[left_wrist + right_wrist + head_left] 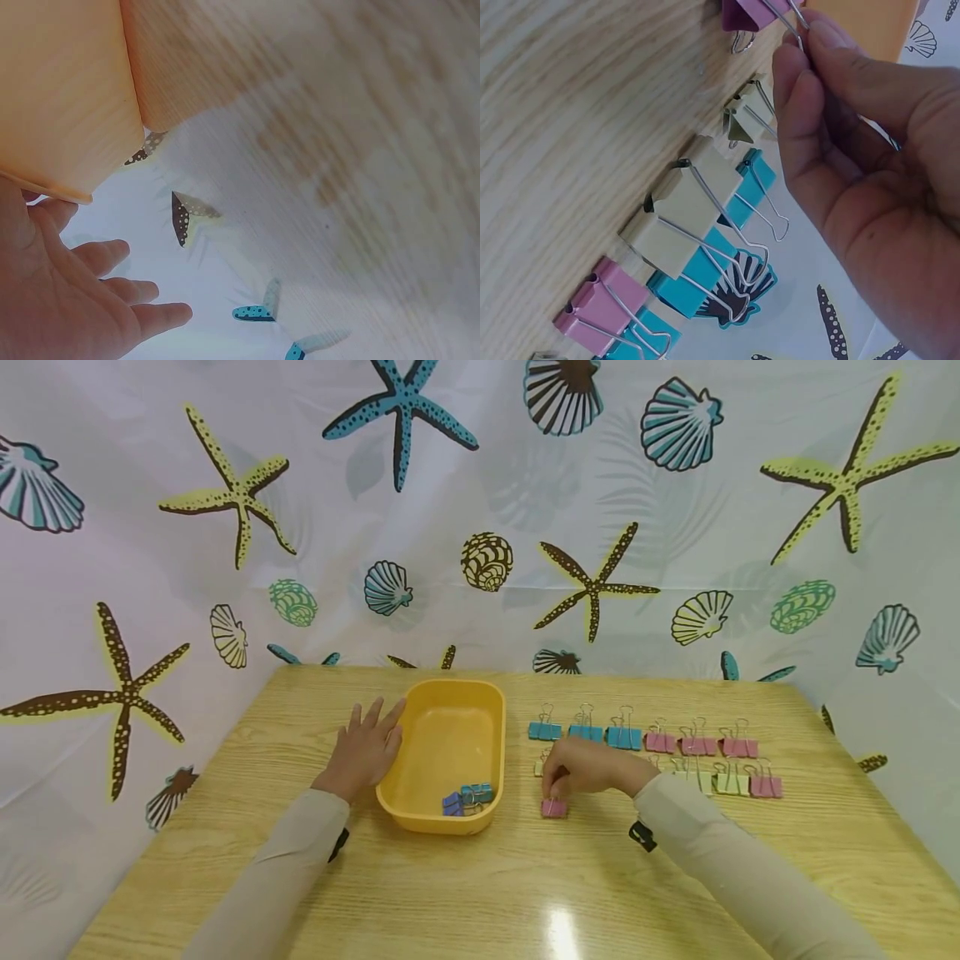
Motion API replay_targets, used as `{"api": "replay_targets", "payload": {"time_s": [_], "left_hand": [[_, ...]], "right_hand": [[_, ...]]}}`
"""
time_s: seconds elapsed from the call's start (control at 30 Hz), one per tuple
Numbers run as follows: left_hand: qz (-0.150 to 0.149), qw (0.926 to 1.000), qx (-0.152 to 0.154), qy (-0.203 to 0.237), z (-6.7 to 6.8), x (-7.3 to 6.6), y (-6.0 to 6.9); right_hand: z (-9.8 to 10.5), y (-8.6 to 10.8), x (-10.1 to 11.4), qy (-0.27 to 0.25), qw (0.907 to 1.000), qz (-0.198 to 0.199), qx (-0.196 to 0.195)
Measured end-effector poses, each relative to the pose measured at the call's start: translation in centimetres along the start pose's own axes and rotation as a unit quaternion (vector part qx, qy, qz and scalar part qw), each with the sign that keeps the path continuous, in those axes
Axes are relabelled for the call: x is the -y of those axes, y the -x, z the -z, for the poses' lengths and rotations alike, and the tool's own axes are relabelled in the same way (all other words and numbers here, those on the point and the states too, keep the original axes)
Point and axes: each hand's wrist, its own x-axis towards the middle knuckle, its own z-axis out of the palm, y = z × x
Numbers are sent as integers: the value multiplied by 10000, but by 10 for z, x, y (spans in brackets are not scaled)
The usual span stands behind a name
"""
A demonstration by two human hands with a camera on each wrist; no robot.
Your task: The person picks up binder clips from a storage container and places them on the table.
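My right hand (592, 766) pinches the wire handle of a pink binder clip (554, 809) between thumb and fingers, just in front of the rows of clips. In the right wrist view the clip's pink body (746, 13) shows at the top edge. My left hand (362, 752) rests with spread fingers against the left side of a yellow plastic bin (501, 735). Inside the bin, near its front right corner, lie a dark blue binder clip (452, 804) and a teal one (477, 792). A third clip there is partly hidden by the front wall.
Right of the bin, the back row has teal clips (624, 739) and pink clips (698, 746). The row before it has cream clips (731, 783) and a pink clip (766, 787) at its end; my right hand hides part of it. A patterned curtain (450, 510) hangs behind the wooden table (450, 893).
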Motion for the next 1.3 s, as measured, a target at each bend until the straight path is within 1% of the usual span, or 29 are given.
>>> {"api": "replay_targets", "payload": {"time_s": [0.13,0.3,0.53,0.77,0.93,1.03,1.17,1.3], "left_hand": [[-20,10000,-25,33,2,-1,1],[-25,10000,16,50,3,-1,1],[12,10000,57,40,3,-1,1],[24,9999,109,76,5,-3,3],[22,9999,113,95,4,-4,4],[-7,9999,83,112,3,-4,4],[-52,9999,61,69,3,-4,3],[-49,10000,55,23,3,-3,2]], "right_hand": [[-1,-1,1,73,9999,112,-17],[-2,-2,1,165,9998,91,-4],[-4,-2,1,239,9997,-36,-15],[-4,0,2,151,9998,-103,64],[-3,1,4,151,9997,-181,96],[-1,3,7,219,9995,-213,103],[6,2,15,376,9989,-260,66],[17,-6,29,696,9973,-220,-25]]}}
